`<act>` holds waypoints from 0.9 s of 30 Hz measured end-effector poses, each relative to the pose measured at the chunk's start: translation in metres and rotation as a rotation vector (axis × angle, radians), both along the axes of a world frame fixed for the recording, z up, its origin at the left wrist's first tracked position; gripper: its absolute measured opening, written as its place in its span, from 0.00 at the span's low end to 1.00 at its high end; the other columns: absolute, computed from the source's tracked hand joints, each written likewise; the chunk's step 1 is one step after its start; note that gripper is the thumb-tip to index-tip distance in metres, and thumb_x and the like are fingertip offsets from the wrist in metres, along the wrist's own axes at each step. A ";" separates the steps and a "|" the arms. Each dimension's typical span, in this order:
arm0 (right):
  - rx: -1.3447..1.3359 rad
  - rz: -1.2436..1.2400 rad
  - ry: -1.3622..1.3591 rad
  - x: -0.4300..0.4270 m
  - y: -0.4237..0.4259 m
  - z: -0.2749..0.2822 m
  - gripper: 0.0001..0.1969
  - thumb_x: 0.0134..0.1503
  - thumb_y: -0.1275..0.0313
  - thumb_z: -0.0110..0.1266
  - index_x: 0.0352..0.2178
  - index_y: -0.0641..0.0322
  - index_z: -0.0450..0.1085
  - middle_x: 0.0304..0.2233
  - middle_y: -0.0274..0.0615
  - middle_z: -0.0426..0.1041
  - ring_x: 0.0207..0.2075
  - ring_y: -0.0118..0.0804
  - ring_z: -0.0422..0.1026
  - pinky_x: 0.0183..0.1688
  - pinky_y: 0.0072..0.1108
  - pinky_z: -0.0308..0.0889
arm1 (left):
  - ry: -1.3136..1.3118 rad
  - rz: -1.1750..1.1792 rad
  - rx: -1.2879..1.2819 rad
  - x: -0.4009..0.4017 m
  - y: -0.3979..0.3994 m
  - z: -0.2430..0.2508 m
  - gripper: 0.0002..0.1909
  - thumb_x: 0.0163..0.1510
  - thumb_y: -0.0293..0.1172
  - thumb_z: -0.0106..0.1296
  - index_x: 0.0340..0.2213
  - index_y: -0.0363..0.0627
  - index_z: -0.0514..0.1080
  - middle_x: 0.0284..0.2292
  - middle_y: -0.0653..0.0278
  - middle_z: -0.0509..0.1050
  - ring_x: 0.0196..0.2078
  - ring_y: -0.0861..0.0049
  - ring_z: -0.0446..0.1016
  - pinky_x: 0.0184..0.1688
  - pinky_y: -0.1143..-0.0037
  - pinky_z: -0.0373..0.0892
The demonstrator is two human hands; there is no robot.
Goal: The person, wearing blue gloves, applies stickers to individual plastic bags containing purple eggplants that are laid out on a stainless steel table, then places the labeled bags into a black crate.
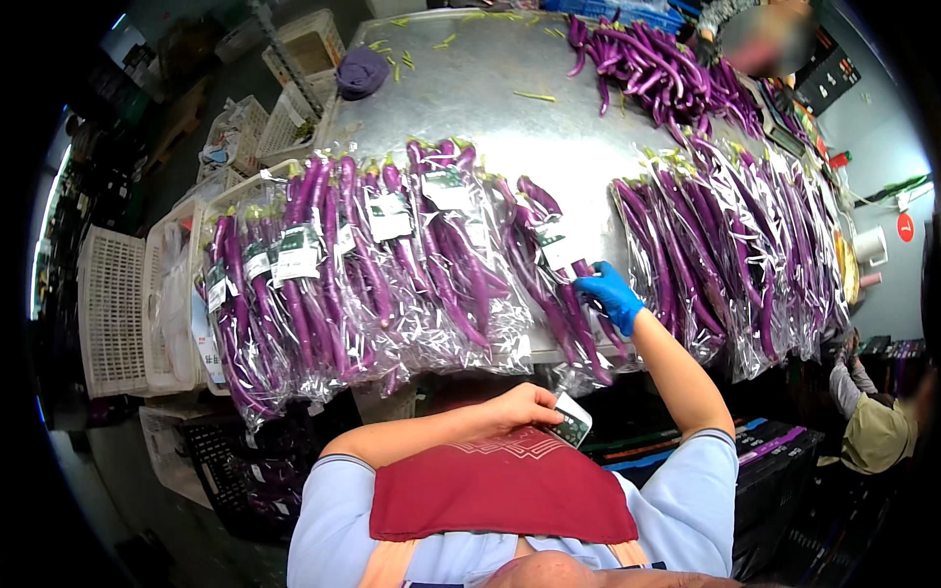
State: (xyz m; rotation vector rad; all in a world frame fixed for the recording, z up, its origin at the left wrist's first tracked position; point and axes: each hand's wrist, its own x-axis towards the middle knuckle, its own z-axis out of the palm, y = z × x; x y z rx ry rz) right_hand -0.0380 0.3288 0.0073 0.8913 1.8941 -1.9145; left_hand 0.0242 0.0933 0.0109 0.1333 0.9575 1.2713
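Observation:
My left hand [523, 408], bare, is close to my apron and grips a small stack of green-and-white labels [575, 422] between thumb and fingers. My right hand [614, 295], in a blue glove, touches a clear bag of long purple eggplants [540, 298] on the metal table. Its fingertips meet the lower edge of a green-and-white label [557, 246] on that bag; whether they pinch it cannot be told. Left of this bag lies a row of labelled eggplant bags [353, 264]. On the right are several more bagged eggplants [698, 250], with no labels visible.
A pile of loose eggplants [647, 62] covers the table's far right, where another person's gloved hand [706, 51] reaches in. A purple bundle [362, 73] sits at the far left of the metal table [470, 95]. White plastic crates [114, 312] stand at left, dark crates [779, 470] at lower right.

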 end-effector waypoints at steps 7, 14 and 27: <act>-0.054 -0.030 0.445 0.006 -0.008 0.111 0.30 0.39 0.82 0.51 0.46 0.70 0.49 0.32 0.40 0.66 0.30 0.25 0.67 0.31 0.12 0.63 | -0.012 0.039 0.035 -0.002 -0.019 0.002 0.09 0.42 0.25 0.49 0.26 0.32 0.68 0.21 0.65 0.70 0.23 0.84 0.67 0.26 0.84 0.63; -0.178 0.018 0.456 -0.033 -0.072 0.127 0.25 0.43 0.70 0.49 0.44 0.61 0.54 0.27 0.35 0.67 0.24 0.20 0.63 0.29 0.14 0.60 | 0.061 0.074 0.059 -0.009 -0.027 0.034 0.09 0.41 0.28 0.51 0.25 0.34 0.69 0.22 0.66 0.69 0.24 0.83 0.66 0.26 0.85 0.61; 1.312 0.342 0.725 -0.011 -0.019 0.099 0.24 0.43 0.64 0.49 0.42 0.62 0.57 0.39 0.50 0.62 0.41 0.45 0.62 0.43 0.25 0.57 | -0.064 -0.027 -0.049 -0.006 -0.020 0.022 0.09 0.42 0.25 0.49 0.27 0.32 0.67 0.23 0.62 0.69 0.23 0.81 0.68 0.25 0.84 0.64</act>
